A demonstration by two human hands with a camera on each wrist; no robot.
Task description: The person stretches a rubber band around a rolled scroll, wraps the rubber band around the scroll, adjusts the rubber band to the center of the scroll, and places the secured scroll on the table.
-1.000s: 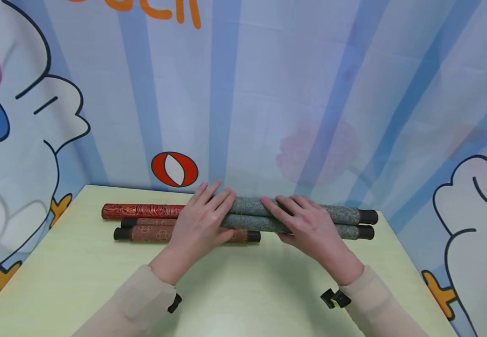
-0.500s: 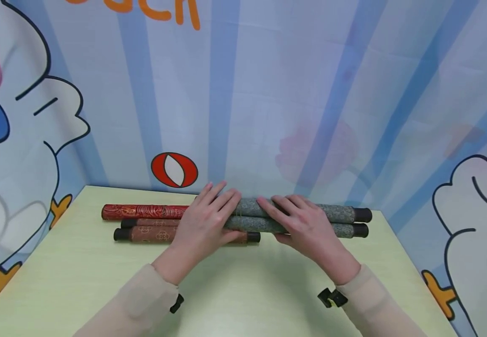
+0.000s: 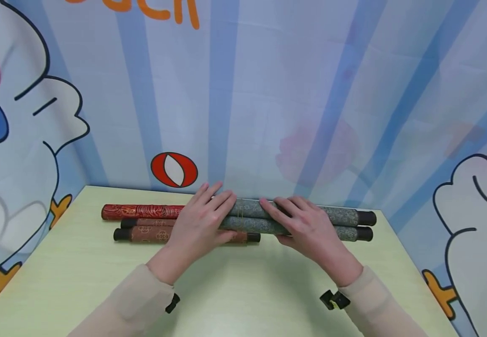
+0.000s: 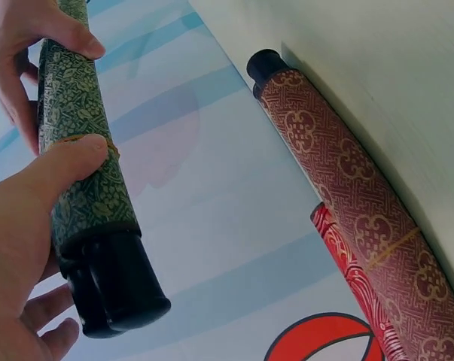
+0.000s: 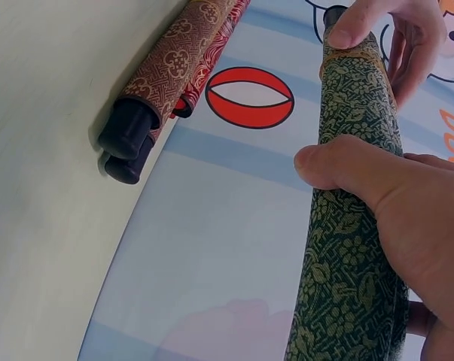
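Both hands hold a pair of green, floral-patterned scrolls [image 3: 249, 225] side by side, above the table in the wrist views. A thin band goes round them near my left hand [image 3: 199, 224]. That hand grips them near their left end, thumb across the near scroll and fingers over the far side. Farther along, my right hand [image 3: 310, 227] grips them the same way. Black end knobs [image 4: 121, 282] show past my left hand in the left wrist view. Two brown patterned scrolls [image 3: 150, 233] lie on the table behind my left hand, banded together, with a red scroll [image 3: 142, 211] beyond them.
The pale table [image 3: 235, 290] ends at the back against a blue-striped printed backdrop [image 3: 251, 93]. More printed cartoon panels rise at the left and right edges. The brown and red scrolls lie along the back left of the table.
The green scrolls and both hands shifted slightly left, then came back right close to where they were. My grip stays the same. The brown and red scrolls have not moved.
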